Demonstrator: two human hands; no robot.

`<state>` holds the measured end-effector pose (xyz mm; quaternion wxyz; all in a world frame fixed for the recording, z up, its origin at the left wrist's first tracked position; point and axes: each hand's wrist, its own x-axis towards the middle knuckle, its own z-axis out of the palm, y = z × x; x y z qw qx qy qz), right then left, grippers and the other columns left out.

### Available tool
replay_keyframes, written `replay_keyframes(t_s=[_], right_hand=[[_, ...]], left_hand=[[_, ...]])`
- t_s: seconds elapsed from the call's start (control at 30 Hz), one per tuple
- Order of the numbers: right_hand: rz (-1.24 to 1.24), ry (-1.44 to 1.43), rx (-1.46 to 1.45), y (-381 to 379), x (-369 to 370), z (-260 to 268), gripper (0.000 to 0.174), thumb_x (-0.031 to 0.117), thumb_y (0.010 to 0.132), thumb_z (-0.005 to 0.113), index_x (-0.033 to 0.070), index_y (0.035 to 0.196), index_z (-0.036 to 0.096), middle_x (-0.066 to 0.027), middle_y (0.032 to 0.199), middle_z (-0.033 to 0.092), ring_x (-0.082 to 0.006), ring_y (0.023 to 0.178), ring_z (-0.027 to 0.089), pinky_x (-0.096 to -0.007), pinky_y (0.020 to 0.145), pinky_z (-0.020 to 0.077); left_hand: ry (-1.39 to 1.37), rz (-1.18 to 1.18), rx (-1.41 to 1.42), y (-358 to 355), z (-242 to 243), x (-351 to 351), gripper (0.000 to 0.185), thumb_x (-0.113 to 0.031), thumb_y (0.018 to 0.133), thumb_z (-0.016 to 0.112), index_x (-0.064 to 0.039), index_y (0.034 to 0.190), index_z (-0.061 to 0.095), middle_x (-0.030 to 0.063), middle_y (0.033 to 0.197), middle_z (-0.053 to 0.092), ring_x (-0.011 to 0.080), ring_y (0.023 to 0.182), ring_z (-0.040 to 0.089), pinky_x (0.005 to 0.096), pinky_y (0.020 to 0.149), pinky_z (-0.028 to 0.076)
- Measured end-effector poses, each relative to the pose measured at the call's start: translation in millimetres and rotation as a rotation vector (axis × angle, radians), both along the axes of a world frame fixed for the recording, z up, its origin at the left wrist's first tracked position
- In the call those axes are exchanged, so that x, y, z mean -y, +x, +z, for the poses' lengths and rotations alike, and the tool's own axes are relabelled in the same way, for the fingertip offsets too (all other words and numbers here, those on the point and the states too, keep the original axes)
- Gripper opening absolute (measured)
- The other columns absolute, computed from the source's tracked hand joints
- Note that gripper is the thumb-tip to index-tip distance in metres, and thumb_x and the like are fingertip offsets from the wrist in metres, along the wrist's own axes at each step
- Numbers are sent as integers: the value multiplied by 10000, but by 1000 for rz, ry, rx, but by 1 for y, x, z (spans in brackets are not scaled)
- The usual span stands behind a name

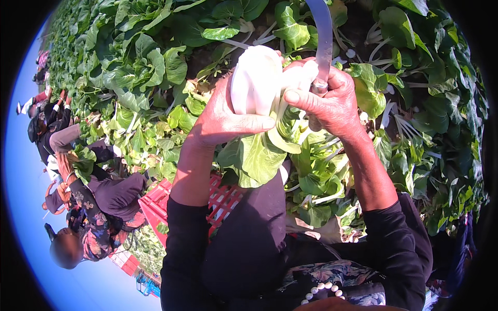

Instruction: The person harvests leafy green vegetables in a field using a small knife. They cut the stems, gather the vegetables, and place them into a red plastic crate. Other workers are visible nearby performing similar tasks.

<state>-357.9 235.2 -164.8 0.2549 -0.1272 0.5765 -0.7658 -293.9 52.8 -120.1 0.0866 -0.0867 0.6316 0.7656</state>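
Observation:
A head of bok choy (255, 83) rests in my left hand (223, 112), its white base turned up and its green leaves (258, 157) hanging below my thumb. Beside it, my right hand (330, 103) grips a knife with a curved steel blade (323, 35) that points away from me; the handle is mostly hidden in my fist. Between my right thumb and fingers a pale leaf stalk (299, 76) is also pinched, close against the bok choy. Whether that stalk is still joined to the head I cannot tell.
A red plastic crate (223, 200) stands by my knee (249, 241). Loose cut leaves (321, 179) lie in front of me. Leafy plants (136, 58) grow ahead and on both sides. Several people work at the left, the nearest in a floral top (93, 241).

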Motion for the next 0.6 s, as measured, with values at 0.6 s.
replay_keyframes(t_s=[0.6], right_hand=[[371,554,330,-87,121,-159,308,216,927,363,-13,985,561,-68,747,564,-162,580,515,-300,517,450]], left_hand=[[-1503,-92,356,-76,-73,100,593,-146,612,669,-29,1172,516,226,1004,635,376,963,616,409,835,480]])
